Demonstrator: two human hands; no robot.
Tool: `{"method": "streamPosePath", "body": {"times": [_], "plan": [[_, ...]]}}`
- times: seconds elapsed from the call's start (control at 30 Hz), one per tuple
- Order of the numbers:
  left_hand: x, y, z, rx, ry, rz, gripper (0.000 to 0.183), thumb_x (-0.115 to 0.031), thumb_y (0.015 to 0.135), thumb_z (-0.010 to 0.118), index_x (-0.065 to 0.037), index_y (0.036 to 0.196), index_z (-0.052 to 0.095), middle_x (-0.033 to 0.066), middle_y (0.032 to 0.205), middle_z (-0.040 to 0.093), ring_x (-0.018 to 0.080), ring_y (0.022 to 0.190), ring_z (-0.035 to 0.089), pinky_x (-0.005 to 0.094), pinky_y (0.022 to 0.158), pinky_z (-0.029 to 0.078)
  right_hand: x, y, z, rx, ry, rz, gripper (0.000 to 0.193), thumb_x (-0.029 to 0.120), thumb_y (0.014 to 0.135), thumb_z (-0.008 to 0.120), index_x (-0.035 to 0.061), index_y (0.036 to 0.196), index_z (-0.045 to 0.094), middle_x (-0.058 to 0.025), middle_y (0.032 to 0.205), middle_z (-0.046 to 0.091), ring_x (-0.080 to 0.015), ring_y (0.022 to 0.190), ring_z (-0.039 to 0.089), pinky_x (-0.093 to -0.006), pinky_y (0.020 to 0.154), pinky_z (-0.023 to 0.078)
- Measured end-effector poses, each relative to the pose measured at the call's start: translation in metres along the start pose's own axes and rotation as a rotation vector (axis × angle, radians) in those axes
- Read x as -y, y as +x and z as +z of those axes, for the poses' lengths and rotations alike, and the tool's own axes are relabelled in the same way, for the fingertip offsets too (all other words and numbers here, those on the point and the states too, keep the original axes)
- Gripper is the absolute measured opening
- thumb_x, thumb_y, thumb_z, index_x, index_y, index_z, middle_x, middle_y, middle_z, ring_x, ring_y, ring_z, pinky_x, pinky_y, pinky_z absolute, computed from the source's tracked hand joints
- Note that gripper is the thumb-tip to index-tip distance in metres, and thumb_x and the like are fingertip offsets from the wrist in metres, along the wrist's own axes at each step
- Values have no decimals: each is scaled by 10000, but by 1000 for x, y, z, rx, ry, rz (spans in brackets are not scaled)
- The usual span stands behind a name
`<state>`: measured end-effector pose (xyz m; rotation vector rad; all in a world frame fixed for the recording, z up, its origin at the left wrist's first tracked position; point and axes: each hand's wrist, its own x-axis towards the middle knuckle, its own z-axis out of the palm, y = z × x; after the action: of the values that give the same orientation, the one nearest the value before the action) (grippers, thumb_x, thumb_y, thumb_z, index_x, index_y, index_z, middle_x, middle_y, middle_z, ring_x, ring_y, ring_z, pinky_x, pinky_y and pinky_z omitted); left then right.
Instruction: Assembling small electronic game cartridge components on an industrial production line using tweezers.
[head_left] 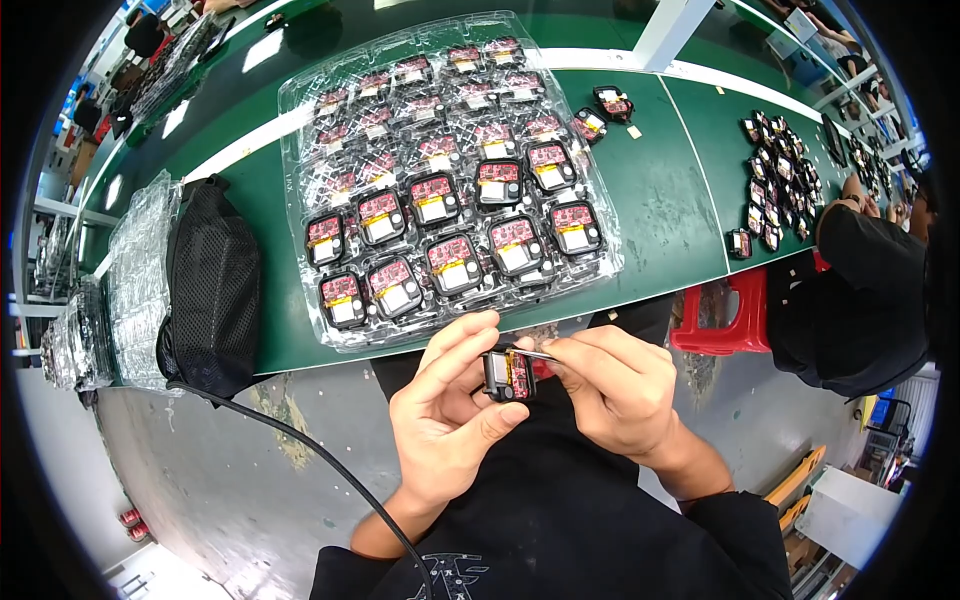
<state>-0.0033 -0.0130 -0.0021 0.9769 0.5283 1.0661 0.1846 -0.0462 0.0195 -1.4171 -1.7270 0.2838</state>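
Close against the person's chest, just short of the table edge, both hands meet over one small black module with a red circuit board [508,374]. The left hand [445,420] has it pinched, thumb below and fingers curled over the top. The right hand [615,385] is closed around a thin metal tool [535,354], most likely tweezers, whose tip touches the top of the module.

Below them a black cable [300,445] trails across the grey floor toward the person's dark shirt.

Next comes the green table [660,210]. A clear plastic blister tray [440,170] lies on it, its pockets filled with rows of the same kind of red-and-black modules, each with a yellow-and-white part. Left of the tray sits a black mesh bag [210,290], and beside that stacks of clear empty trays [135,270].

Behind the tray, two loose modules [602,112] lie near a white strip that runs across the table. Off to the right, a cluster of further modules [772,180] is spread out in front of another person in dark clothing [860,290], who sits beside a red stool [735,315].
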Motion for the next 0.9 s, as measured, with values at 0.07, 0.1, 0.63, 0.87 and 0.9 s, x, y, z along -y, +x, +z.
{"method": "streamPosePath", "body": {"times": [0.07, 0.1, 0.63, 0.87, 0.9], "plan": [[0, -1, 2, -16, 0, -7, 620, 117, 848, 758, 66, 1422, 527, 175, 1543, 383, 293, 1317, 549, 365, 997, 574, 1, -2, 1, -2, -6, 9, 237, -25, 757, 795, 18, 981, 731, -89, 827, 691, -243, 683, 694, -330, 576, 557], [0, -2, 3, -33, 1, -11, 620, 119, 846, 758, 65, 1419, 528, 175, 1544, 380, 295, 1318, 549, 368, 1001, 573, 2, -3, 2, -4, 7, 27, 238, -24, 759, 794, 17, 986, 733, -90, 827, 692, -244, 682, 694, -329, 578, 557], [9, -2, 8, -58, -3, 67, 602, 152, 836, 742, 52, 1389, 529, 187, 1526, 382, 343, 1323, 562, 418, 1044, 572, 7, -6, 7, -38, -44, 43, 273, -53, 740, 766, -2, 1006, 732, -92, 840, 696, -243, 683, 698, -327, 568, 556], [2, -1, 7, -74, 36, 12, 603, 154, 829, 750, 68, 1392, 552, 183, 1483, 445, 334, 1317, 564, 387, 1031, 575, 0, -2, 2, -5, -120, -38, 284, -28, 739, 762, 9, 1019, 732, -78, 849, 691, -217, 690, 693, -320, 559, 548], [1, 0, 7, -50, 36, 8, 603, 154, 829, 750, 72, 1392, 552, 185, 1475, 456, 330, 1314, 564, 383, 1030, 574, -2, -2, 0, 11, -137, -68, 291, -23, 738, 761, 12, 1025, 732, -75, 856, 692, -212, 691, 691, -319, 558, 547]]}}
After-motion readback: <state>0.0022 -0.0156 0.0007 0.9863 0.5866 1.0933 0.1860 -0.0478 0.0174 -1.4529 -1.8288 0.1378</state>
